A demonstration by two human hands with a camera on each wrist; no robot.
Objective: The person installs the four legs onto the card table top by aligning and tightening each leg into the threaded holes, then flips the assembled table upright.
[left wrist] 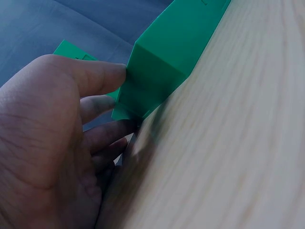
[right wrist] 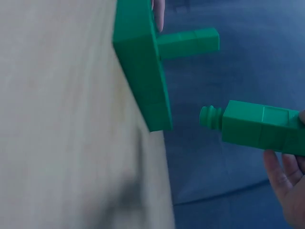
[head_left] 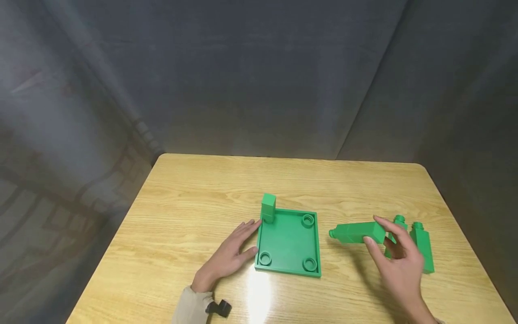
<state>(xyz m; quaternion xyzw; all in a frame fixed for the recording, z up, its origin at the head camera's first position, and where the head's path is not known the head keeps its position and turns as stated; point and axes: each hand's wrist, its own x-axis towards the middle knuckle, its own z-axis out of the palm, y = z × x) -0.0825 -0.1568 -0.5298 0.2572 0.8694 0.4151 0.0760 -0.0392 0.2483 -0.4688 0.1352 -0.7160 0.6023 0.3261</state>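
A square green tabletop piece (head_left: 287, 243) lies on the table with its raised rim up and round threaded sockets at three corners. At its far left corner a green leg (head_left: 268, 208) stands upright. My left hand (head_left: 226, 256) touches the left rim with fingertips and thumb, its fingers fairly straight; the left wrist view shows the thumb against the side wall (left wrist: 152, 78). To the right of the tabletop, my right hand (head_left: 400, 261) pinches a second green leg (head_left: 358, 232) by its wide end. This leg is held nearly level above the table, its threaded tip (right wrist: 210, 117) pointing towards the tabletop.
Two more green legs lie at the right, one (head_left: 422, 247) plainly seen and the other (head_left: 399, 221) partly behind my right hand. Wooden table (head_left: 194, 193) surrounds everything. Dark grey curtains (head_left: 259, 81) hang behind and at both sides.
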